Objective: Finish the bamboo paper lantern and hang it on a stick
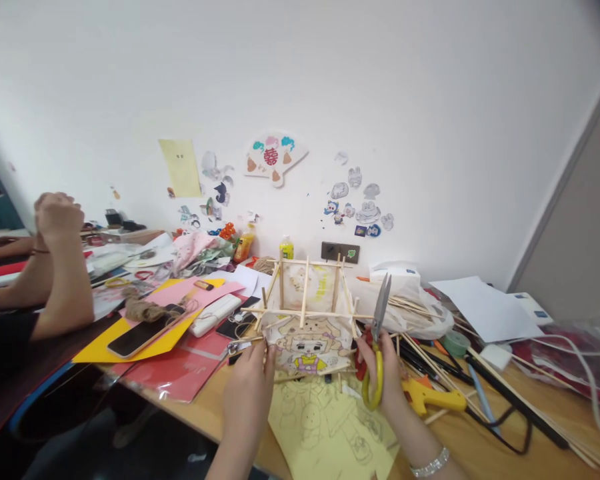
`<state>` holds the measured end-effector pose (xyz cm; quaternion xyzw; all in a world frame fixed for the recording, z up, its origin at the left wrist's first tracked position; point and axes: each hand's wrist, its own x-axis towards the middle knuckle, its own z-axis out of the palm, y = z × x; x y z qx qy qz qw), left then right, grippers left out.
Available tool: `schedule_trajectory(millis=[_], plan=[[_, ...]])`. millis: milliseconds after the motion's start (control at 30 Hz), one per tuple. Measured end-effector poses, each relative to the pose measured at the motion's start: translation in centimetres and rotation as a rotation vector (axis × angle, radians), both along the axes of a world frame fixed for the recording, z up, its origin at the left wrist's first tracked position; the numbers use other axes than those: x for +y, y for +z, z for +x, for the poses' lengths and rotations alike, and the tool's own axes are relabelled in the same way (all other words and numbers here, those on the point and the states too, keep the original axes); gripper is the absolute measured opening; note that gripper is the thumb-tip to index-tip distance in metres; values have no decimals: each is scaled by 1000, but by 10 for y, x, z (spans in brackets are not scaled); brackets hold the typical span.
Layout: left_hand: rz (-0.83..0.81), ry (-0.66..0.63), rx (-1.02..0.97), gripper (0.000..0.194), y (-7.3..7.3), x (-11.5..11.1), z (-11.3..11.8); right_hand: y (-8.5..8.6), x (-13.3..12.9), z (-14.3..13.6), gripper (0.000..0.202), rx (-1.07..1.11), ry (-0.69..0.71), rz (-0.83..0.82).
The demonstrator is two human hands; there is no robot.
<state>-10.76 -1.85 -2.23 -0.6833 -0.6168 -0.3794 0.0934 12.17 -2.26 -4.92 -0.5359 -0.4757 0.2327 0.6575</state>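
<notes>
A box-shaped lantern frame of thin wooden sticks with paper panels [307,347] stands in front of me on the table. Its near panel bears a coloured cartoon figure. My left hand [247,380] grips the frame's left edge, fingers closed against it. Scissors [380,313] with yellow handles point upward in my right hand [387,367], which is closed around them beside the frame's right edge. Whether those fingers also touch the frame I cannot tell. Beneath lies a yellow sheet with pencil drawings [320,427].
A yellow glue gun [435,398] lies right of my right hand, among loose sticks, pens and a black cable. On the left are a phone [143,339], twine [145,308], coloured paper and a red folder [180,367]. Another person's raised arms [63,267] rest farther left.
</notes>
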Motion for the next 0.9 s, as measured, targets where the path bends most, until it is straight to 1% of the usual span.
schedule_trajectory(millis=[67, 133, 233, 400, 500, 600, 700, 800, 900], plan=[[42, -36, -64, 38, -5, 2, 0, 3, -2, 0, 33, 28, 15, -6], [101, -78, -134, 40, -8, 4, 1, 6, -4, -1, 32, 18, 64, -2], [155, -138, -197, 41, -11, 6, 2, 7, -4, -5, 34, 17, 90, -1], [101, -149, -296, 36, -7, 8, 3, 10, -6, -13, 40, 70, 139, 30], [41, -187, -427, 30, 0, 11, 2, 11, -5, -15, 37, 120, 163, 52], [0, -264, -537, 25, 7, 17, 1, 7, 0, -13, 37, 116, 135, 85], [-6, -261, -535, 24, 10, 20, -1, 0, 5, -9, 39, 92, 123, 101], [1, -272, -501, 23, 9, 21, -5, -7, 7, -6, 41, 63, 110, 122], [5, -291, -509, 25, 5, 19, -8, -14, 10, -4, 41, 36, 71, 135]])
